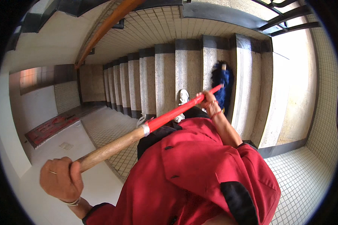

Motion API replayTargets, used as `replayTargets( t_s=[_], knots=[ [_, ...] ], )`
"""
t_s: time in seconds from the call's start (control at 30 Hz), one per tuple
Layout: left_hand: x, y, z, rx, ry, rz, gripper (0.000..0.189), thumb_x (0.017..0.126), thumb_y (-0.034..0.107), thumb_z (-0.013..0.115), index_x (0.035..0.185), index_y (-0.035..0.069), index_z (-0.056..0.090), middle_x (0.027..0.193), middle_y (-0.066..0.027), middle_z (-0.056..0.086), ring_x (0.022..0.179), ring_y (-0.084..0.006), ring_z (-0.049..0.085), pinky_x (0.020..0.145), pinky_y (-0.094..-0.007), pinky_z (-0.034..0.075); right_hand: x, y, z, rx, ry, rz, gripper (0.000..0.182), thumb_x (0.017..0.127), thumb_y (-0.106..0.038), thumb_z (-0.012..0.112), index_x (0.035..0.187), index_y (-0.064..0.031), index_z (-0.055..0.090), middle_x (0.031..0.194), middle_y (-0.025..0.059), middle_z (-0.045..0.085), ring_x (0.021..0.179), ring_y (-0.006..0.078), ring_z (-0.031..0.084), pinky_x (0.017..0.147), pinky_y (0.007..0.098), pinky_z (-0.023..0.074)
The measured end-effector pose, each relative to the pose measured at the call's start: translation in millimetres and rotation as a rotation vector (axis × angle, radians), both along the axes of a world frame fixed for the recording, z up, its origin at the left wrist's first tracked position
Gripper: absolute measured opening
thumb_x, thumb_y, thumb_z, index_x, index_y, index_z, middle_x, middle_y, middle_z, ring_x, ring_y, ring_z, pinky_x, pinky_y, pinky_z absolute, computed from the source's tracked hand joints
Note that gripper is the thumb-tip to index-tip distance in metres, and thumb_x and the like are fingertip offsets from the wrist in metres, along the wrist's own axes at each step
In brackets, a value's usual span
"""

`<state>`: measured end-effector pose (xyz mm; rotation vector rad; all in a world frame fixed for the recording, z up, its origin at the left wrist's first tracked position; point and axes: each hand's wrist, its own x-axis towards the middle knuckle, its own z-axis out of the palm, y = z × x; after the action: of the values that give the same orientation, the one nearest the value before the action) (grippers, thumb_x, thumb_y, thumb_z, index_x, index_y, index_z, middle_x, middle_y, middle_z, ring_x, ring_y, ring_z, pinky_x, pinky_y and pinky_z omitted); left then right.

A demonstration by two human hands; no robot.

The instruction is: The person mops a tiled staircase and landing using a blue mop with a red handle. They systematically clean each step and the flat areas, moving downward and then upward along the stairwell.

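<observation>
A mop's long handle, bare wood at one end and red at the other, runs slantwise across the front of the red shirt. My left hand is closed round the wooden end at the lower left. Farther along, my right hand grips the red part near the mop head. The dark blue fringed mop head lies on a stair step just beyond my right hand, slightly blurred. A whitish band circles the handle where wood meets red, with a loose strip beside it.
Speckled stone stairs with dark edge bands cross the view. White shoes stand on a step. A tiled wall flanks the stairs, with a wooden handrail at upper left. Black metal railing is at upper right, a pale landing at right.
</observation>
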<state>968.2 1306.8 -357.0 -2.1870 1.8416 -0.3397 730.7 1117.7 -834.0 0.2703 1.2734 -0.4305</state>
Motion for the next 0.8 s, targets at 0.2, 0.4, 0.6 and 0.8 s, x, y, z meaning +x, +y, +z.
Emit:
replayTargets(
  t_s=[0.2, 0.4, 0.6, 0.8],
  knots=[
    [-8, -34, -14, 0.077, -0.006, -0.028, 0.04, 0.063, 0.04, 0.061, 0.076, 0.004, 0.054, 0.056, -0.005, 0.043, 0.046, -0.0187, 0.041, 0.04, -0.0282, 0.03, 69, -108, -15, -0.295, 0.017, 0.074, 0.009, 0.075, -0.005, 0.043, 0.082, -0.0034, 0.037, 0.058, 0.0074, 0.047, 0.051, 0.0233, 0.049, 0.056, 0.0455, 0.0468],
    [5, -11, -41, 0.163, -0.029, 0.065, 0.034, 0.055, 0.02, 0.07, 0.08, 0.005, 0.053, 0.062, -0.0078, 0.048, 0.054, -0.023, 0.048, 0.046, -0.0311, 0.036, 98, -110, -32, -0.408, 0.098, 0.017, 0.01, 0.072, -0.003, 0.046, 0.079, 0.0011, 0.039, 0.058, 0.0094, 0.048, 0.046, 0.0214, 0.051, 0.045, 0.0304, 0.0474],
    [50, 71, -123, 0.056, -0.02, -0.084, 0.032, 0.047, 0.007, 0.066, 0.077, 0.004, 0.053, 0.057, -0.0067, 0.044, 0.047, -0.0216, 0.044, 0.043, -0.0289, 0.034, 96, -62, -75, -0.511, 0.158, -0.062, 0.01, 0.072, -0.005, 0.046, 0.077, 0.0004, 0.039, 0.057, 0.0082, 0.047, 0.046, 0.0224, 0.051, 0.045, 0.0306, 0.0481],
    [32, 170, -149, -0.051, -0.087, -0.284, 0.016, 0.058, 0.004, 0.064, 0.065, 0.003, 0.05, 0.05, -0.0068, 0.038, 0.043, -0.0207, 0.041, 0.039, -0.0297, 0.03, 90, 21, -69, -0.645, 0.044, -0.046, 0.009, 0.07, -0.007, 0.047, 0.068, -0.0008, 0.042, 0.056, 0.0086, 0.048, 0.049, 0.0245, 0.053, 0.049, 0.0377, 0.0495]
  ],
)
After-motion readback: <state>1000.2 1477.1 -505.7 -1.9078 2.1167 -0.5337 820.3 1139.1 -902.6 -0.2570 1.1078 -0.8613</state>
